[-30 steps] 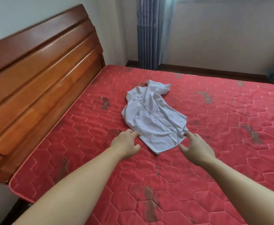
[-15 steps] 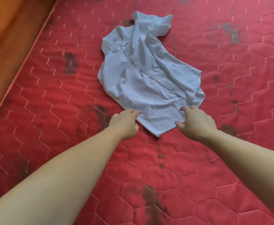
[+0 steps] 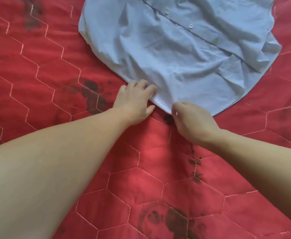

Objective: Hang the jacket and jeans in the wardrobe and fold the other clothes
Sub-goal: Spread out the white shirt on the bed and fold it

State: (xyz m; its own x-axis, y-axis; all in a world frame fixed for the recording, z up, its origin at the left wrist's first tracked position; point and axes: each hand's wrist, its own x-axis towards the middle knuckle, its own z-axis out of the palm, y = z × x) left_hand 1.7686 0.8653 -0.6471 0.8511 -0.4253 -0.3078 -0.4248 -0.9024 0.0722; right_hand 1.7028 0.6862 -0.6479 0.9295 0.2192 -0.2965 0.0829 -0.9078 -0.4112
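Two forearms: bare, reaching forward over the red quilted mattress [image 3: 151, 169], which has dark stains.
Right hand [image 3: 193, 123]: fingers curled, pinching the near hem of the shirt [image 3: 175, 54].
Left hand [image 3: 134, 100]: just beside it, fingertips curled on the same hem edge.
Shirt: pale blue, buttoned, wrinkled, lying flat on the mattress beyond both hands.

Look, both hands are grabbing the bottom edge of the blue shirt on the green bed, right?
Almost. The bed is not green: the head view shows a red quilted mattress with dark stains. The rest holds: the left hand and the right hand both take hold of the near bottom edge of the light blue shirt lying on it.
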